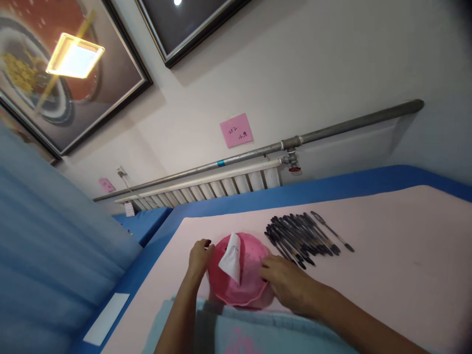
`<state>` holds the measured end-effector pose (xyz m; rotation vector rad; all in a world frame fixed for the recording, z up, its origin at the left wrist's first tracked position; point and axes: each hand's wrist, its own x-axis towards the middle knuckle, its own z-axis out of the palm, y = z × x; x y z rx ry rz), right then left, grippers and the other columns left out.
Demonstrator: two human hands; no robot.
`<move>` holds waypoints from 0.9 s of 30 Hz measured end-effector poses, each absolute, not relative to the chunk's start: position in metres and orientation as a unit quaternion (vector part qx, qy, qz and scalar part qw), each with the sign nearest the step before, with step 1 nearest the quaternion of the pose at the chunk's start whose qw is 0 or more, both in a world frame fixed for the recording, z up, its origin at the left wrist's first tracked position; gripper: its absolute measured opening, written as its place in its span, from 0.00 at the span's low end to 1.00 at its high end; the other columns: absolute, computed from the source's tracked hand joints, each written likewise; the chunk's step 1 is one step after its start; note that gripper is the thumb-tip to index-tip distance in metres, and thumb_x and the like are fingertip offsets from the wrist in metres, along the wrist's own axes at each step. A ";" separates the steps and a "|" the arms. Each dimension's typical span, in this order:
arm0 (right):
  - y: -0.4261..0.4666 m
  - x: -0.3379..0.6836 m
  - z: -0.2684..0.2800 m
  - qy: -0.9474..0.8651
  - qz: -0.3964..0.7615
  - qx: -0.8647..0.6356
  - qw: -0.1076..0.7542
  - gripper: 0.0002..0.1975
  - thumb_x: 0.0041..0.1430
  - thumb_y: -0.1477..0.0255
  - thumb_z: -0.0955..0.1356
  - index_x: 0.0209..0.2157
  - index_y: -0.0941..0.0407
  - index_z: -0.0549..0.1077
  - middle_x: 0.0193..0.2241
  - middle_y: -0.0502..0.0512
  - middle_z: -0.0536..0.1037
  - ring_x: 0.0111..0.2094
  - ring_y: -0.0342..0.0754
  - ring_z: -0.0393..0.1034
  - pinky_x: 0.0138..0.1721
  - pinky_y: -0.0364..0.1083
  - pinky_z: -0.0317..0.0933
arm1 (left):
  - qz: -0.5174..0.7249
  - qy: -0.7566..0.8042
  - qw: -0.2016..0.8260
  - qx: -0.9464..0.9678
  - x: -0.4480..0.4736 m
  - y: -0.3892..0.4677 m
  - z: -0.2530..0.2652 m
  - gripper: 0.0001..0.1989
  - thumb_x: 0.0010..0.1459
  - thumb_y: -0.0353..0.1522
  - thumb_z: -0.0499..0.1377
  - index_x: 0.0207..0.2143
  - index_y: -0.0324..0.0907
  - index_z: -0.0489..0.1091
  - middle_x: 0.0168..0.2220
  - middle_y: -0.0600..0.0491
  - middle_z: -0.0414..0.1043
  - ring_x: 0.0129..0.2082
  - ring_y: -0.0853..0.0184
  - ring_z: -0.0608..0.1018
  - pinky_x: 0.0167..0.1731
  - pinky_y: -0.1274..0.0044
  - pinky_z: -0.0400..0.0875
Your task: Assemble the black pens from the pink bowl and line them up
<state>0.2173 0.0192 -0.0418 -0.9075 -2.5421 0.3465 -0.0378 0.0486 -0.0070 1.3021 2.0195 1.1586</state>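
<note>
A round pink plastic bowl (250, 280) with a wavy rim rests near the table's front edge. Inside it lies a creased white piece of paper (231, 260) with small dark marks. At the bowl's left rim is my left hand (200, 258), fingers curled against the edge. My right hand (283, 280) grips the right rim, with its fingertips over the inner side. Just beyond my right hand, many black pens (298, 238) lie side by side in a slanted heap, one of them a little apart on the right.
Pale pink sheeting (391, 246) covers the blue table (295, 187). A white card (106, 319) lies at the left edge, by a blue curtain (55, 246). Behind the table are a radiator (221, 187), a pipe (350, 125), a pink note (236, 130) and framed pictures.
</note>
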 end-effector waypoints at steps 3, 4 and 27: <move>0.027 0.228 -0.029 -0.920 0.149 -0.321 0.166 0.12 0.50 0.85 0.61 0.26 0.58 0.72 0.30 0.55 0.75 0.32 0.46 0.66 0.32 0.43 0.53 | 0.361 0.732 0.283 0.504 -0.038 0.038 -0.017 0.03 0.43 0.30 0.61 0.23 0.41 0.74 0.27 0.49 0.76 0.30 0.61 0.75 0.28 0.76 0.65; 0.028 0.232 -0.023 -0.922 0.147 -0.327 0.150 0.12 0.49 0.86 0.61 0.26 0.58 0.72 0.29 0.55 0.75 0.32 0.47 0.66 0.32 0.44 0.53 | 0.346 0.724 0.303 0.514 -0.037 0.034 -0.021 0.04 0.44 0.31 0.59 0.23 0.41 0.74 0.25 0.50 0.76 0.27 0.63 0.75 0.26 0.77 0.64; 0.022 0.141 -0.028 -0.800 0.073 -0.595 0.011 0.20 0.54 0.85 0.59 0.47 0.71 0.71 0.46 0.74 0.73 0.47 0.62 0.67 0.47 0.53 0.56 | 0.326 0.652 0.329 0.600 -0.007 0.010 -0.037 0.15 0.51 0.26 0.48 0.35 0.40 0.73 0.35 0.53 0.77 0.34 0.67 0.74 0.36 0.79 0.64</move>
